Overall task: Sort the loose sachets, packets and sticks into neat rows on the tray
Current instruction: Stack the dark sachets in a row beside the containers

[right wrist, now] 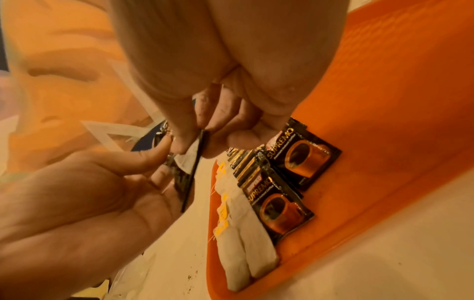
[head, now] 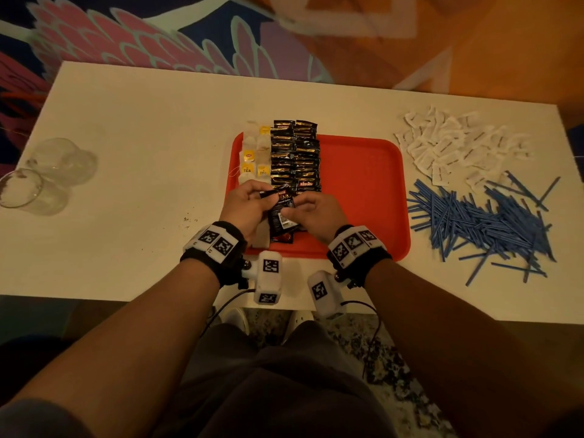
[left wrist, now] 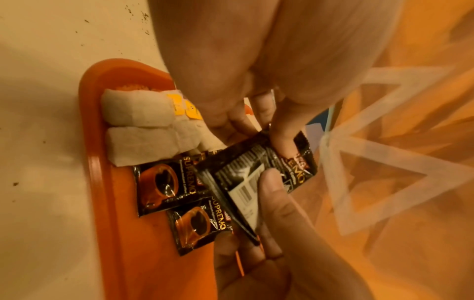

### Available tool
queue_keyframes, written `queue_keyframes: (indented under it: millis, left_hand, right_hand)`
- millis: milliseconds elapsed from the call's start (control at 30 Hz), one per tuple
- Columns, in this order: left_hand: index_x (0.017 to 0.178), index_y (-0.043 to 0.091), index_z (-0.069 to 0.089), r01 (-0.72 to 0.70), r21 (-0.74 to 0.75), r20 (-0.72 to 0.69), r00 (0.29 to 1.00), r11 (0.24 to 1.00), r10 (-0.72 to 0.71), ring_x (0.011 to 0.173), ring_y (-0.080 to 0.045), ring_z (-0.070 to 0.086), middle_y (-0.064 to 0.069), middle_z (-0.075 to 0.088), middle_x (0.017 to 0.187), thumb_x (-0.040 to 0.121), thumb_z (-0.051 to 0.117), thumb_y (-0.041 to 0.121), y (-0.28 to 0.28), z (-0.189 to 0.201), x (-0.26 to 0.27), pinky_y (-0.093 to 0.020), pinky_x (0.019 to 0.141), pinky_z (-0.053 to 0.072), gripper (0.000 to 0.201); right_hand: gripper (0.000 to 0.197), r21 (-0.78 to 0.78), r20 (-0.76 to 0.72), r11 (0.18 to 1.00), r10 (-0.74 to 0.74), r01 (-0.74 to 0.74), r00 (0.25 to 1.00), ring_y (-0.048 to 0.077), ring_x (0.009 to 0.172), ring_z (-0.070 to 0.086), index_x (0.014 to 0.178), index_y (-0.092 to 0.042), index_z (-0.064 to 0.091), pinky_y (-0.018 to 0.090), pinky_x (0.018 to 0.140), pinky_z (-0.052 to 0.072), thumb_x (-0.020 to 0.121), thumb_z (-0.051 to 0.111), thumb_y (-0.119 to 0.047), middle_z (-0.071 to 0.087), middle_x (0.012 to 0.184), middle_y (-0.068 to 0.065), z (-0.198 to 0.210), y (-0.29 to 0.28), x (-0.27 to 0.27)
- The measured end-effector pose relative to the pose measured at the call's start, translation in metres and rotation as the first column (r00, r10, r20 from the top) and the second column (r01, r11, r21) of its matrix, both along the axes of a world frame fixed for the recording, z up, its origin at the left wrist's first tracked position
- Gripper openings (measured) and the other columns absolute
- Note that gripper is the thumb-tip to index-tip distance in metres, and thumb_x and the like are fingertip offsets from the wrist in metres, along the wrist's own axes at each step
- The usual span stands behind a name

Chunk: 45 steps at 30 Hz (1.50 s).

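Note:
An orange-red tray [head: 363,191] lies mid-table. Its left part holds two columns of tea bags [head: 256,153] and two columns of black coffee sachets [head: 295,153]. Above the tray's near-left corner both hands hold a small bunch of black coffee sachets [head: 281,213]. My left hand [head: 264,196] pinches the bunch's far end [left wrist: 290,154], and my right hand [head: 292,210] grips its near side with the thumb on the barcode face [left wrist: 246,190]. In the right wrist view the bunch [right wrist: 192,160] shows edge-on, above the laid sachets [right wrist: 279,205] and tea bags [right wrist: 243,253].
A loose heap of white sachets [head: 458,147] lies on the white table [head: 142,137] at the back right, with a pile of blue sticks [head: 486,222] in front of it. Two clear glasses [head: 47,175] lie at the left edge. The tray's right half [head: 363,172] is bare.

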State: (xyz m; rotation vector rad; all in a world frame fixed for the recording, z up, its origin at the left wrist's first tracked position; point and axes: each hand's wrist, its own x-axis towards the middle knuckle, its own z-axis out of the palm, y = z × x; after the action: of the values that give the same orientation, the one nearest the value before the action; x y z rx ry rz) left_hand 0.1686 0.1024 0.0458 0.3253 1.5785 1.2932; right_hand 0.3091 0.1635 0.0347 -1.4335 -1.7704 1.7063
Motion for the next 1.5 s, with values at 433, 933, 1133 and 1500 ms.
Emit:
queue_keyframes:
  millis: [433, 933, 1133, 1500]
  left_hand:
    - [0.085, 0.016, 0.064, -0.039, -0.183, -0.240, 0.971, 0.982, -0.007, 0.086, -0.027, 0.071, -0.008, 0.071, 0.091, 0.088, 0.073, 0.021, 0.016, 0.000, 0.027, -0.048, 0.085, 0.059, 0.011]
    - [0.088, 0.013, 0.066, 0.156, -0.183, -0.014, 0.987, 0.971, -0.162, 0.078, -0.017, 0.066, -0.003, 0.070, 0.088, 0.101, 0.057, 0.025, 0.017, -0.011, 0.032, -0.026, 0.064, 0.049, 0.020]
    - [0.087, 0.022, 0.060, 0.103, -0.223, -0.211, 0.966, 0.969, -0.151, 0.092, -0.022, 0.066, -0.005, 0.066, 0.100, 0.095, 0.063, 0.016, 0.019, -0.026, 0.036, -0.040, 0.078, 0.057, 0.011]
    - [0.094, 0.018, 0.055, 0.256, -0.486, -0.705, 0.452, 0.836, -0.547, 0.090, -0.020, 0.049, 0.000, 0.049, 0.097, 0.086, 0.073, 0.022, -0.002, -0.054, 0.010, -0.035, 0.081, 0.046, 0.020]
  right_hand:
    - [0.010, 0.379, 0.133, 0.914, 0.102, -0.146, 0.986, 0.001, 0.069, 0.050, 0.079, -0.022, 0.070, 0.012, 0.064, 0.039, 0.078, 0.080, -0.022, 0.059, 0.079, -0.009, -0.001, -0.011, 0.010]
    - [0.011, 0.129, 0.265, 0.987, 0.056, -0.093, 0.963, 0.012, 0.077, 0.063, 0.086, -0.017, 0.071, 0.025, 0.069, 0.050, 0.080, 0.079, -0.018, 0.068, 0.079, -0.005, -0.019, -0.001, 0.040]
    - [0.020, 0.125, 0.277, 0.970, 0.166, -0.206, 0.946, -0.006, 0.070, 0.055, 0.101, -0.015, 0.075, 0.002, 0.055, 0.035, 0.081, 0.078, -0.017, 0.068, 0.086, -0.007, -0.021, 0.002, 0.042]
    - [0.020, -0.026, 0.559, 0.983, 0.166, -0.183, 0.813, 0.000, 0.072, 0.049, 0.086, -0.025, 0.056, 0.015, 0.053, 0.034, 0.084, 0.074, -0.033, 0.061, 0.095, -0.008, -0.053, 0.021, 0.051]
